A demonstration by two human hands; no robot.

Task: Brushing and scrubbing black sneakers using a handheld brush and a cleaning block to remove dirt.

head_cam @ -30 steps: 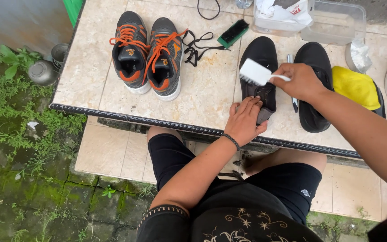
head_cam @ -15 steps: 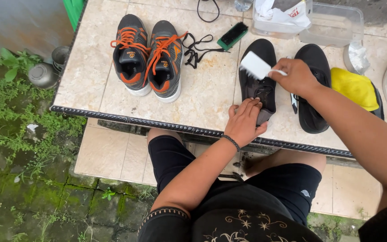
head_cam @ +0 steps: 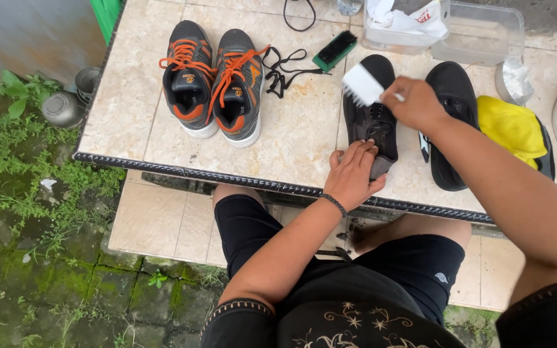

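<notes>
Left hand sits flat, fingers spread, pinning the heel of a black shoe near the table edge. Right hand at about 1 o'clock of it is wrapped around a white brush, bristles on the shoe's toe. Second black shoe just beside at 3 o'clock, orange-laced sneakers off at 10 o'clock

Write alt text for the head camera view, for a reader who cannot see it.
A seated person's right hand holds a white-bristled brush over a black shoe on a beige tiled table, while the left hand presses the shoe's near end. A grey pair of sneakers with orange laces, a second black shoe and a yellow cloth lie nearby.
</notes>
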